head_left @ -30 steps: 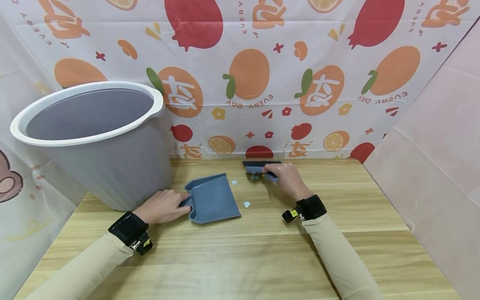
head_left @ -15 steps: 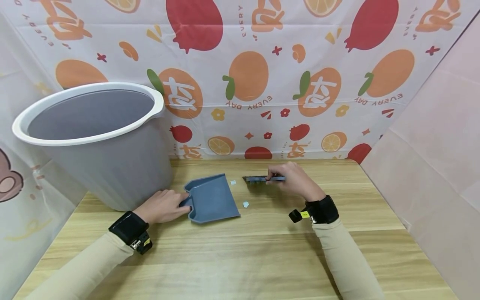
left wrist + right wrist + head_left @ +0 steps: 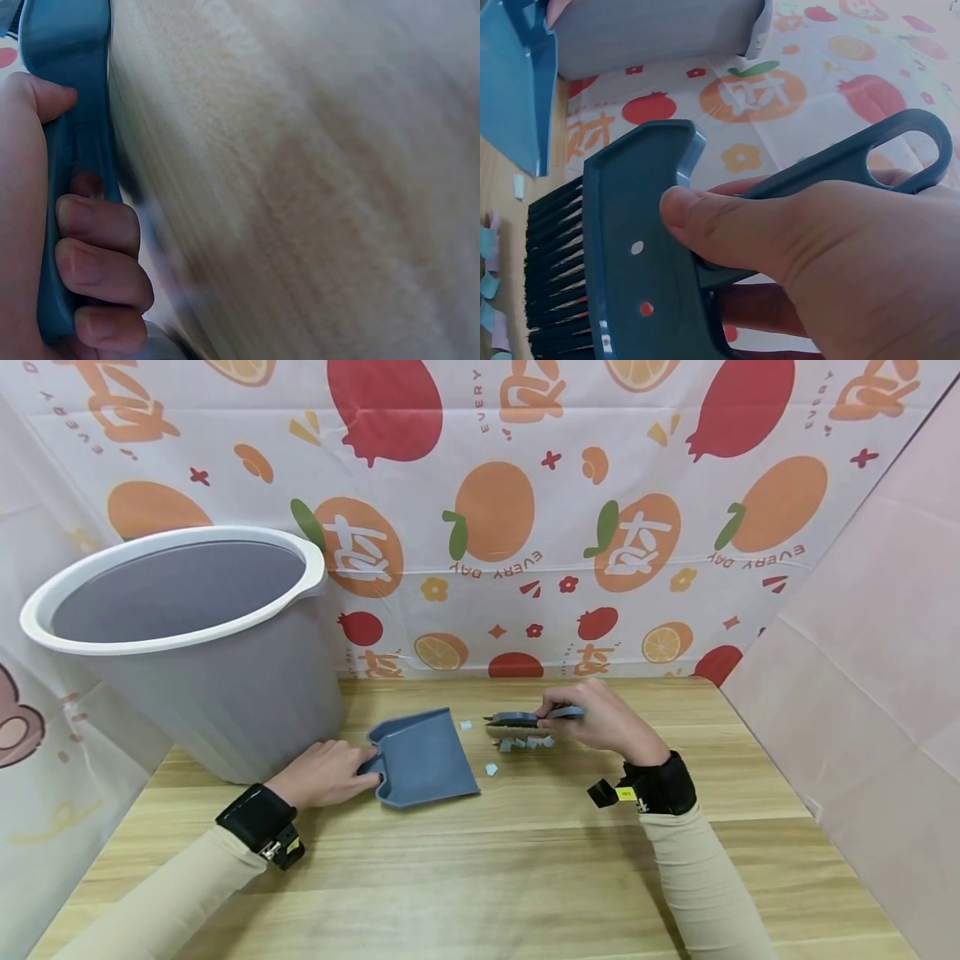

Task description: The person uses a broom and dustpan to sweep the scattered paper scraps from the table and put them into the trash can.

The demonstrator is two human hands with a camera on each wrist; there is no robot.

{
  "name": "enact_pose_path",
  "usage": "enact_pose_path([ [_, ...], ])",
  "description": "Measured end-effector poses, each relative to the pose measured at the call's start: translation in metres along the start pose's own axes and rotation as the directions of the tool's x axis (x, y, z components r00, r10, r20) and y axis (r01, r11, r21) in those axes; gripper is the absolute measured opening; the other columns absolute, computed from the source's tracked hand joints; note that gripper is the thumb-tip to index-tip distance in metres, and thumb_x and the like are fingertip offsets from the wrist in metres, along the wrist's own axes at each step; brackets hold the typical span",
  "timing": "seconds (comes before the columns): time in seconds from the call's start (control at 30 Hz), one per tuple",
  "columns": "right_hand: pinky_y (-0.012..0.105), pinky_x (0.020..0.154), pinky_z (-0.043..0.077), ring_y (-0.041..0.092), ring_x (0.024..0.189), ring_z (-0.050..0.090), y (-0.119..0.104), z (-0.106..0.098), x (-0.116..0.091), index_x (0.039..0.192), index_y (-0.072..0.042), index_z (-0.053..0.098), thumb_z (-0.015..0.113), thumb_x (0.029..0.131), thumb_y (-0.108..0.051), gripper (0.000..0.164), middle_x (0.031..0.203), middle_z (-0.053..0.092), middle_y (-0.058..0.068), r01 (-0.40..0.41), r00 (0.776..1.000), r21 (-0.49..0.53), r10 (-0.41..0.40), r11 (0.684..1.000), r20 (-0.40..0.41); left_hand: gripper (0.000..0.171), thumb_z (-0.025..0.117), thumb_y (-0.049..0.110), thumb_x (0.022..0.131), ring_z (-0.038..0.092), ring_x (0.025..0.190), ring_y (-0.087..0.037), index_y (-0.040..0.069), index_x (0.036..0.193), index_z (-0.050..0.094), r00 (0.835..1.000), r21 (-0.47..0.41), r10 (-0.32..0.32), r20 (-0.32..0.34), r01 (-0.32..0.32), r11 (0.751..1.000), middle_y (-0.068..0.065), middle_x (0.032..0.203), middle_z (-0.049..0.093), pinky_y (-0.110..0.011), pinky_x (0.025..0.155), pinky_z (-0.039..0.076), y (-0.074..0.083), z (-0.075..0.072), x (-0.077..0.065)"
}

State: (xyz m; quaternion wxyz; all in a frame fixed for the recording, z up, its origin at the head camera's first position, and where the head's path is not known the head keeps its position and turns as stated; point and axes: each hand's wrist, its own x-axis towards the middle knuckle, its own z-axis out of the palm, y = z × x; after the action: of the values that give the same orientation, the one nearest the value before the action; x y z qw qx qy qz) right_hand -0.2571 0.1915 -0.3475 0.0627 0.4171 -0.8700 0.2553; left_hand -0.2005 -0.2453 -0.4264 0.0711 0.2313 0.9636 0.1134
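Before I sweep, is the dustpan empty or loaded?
Empty: in the head view, the dustpan shows only bare blue surface; the visible scraps lie outside it on the table.

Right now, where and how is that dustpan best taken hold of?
The dustpan is probably best gripped by its handle, coming from the left: the handle points that way, into the left hand, and the open edge faces right, toward the scraps.

Curtained tabletop booth: fruit-print cloth (image 3: 555, 518) behind wood-grained table (image 3: 480, 877), pale sheets (image 3: 862, 660) alongside.
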Motion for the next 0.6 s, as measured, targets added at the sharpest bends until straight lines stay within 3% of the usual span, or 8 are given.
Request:
enact_pose_path([
  [0.1, 0.026, 0.069, 0.051, 0.013, 0.075, 0.074, -0.001, 0.001, 0.001, 0.094, -0.013, 0.082, 0.089, 0.091, 0.002, 0.017, 0.094, 0.086, 0.003, 0.026, 0.999, -0.019, -0.027, 0.999, -0.039, 0.029, 0.063, 0.034, 0.104, 0.039, 0.059, -0.01, 0.009, 0.115, 0.075, 1.0, -0.001, -0.001, 0.001, 0.001, 1.0, 0.011, 0.071, 0.027, -0.028, 0.06, 0.026, 0.0, 0.001, 0.0],
  [0.33, 0.024, 0.068, 0.049, 0.018, 0.078, 0.078, -0.001, 0.022, 0.008, 0.099, -0.012, 0.082, 0.087, 0.083, 0.015, 0.032, 0.097, 0.087, 0.002, 0.137, 0.98, -0.138, -0.155, 0.981, -0.126, 0.029, 0.063, 0.033, 0.104, 0.04, 0.059, -0.01, 0.009, 0.114, 0.075, 1.0, 0.003, -0.004, -0.001, 0.004, 1.0, 0.01, 0.07, 0.028, -0.028, 0.06, 0.027, -0.002, 0.002, 0.0],
  [0.5, 0.034, 0.077, 0.066, 0.018, 0.089, 0.085, -0.001, 0.04, 0.015, 0.102, -0.01, 0.082, 0.092, 0.083, 0.008, 0.028, 0.1, 0.088, 0.003, 0.219, 0.954, -0.151, -0.244, 0.964, -0.175, 0.03, 0.062, 0.033, 0.104, 0.041, 0.058, -0.011, 0.009, 0.115, 0.075, 1.0, 0.006, -0.008, -0.004, 0.008, 1.0, 0.01, 0.07, 0.029, -0.028, 0.059, 0.027, -0.001, 0.001, 0.0],
  [0.6, 0.038, 0.08, 0.069, 0.017, 0.09, 0.086, -0.003, 0.05, 0.019, 0.103, -0.01, 0.083, 0.096, 0.081, 0.003, 0.029, 0.101, 0.088, 0.003, 0.23, 0.951, -0.165, -0.258, 0.959, -0.171, 0.031, 0.062, 0.033, 0.104, 0.042, 0.058, -0.011, 0.009, 0.117, 0.076, 1.0, 0.011, -0.006, -0.008, 0.006, 1.0, 0.01, 0.069, 0.03, -0.029, 0.059, 0.028, -0.001, 0.001, 0.001],
])
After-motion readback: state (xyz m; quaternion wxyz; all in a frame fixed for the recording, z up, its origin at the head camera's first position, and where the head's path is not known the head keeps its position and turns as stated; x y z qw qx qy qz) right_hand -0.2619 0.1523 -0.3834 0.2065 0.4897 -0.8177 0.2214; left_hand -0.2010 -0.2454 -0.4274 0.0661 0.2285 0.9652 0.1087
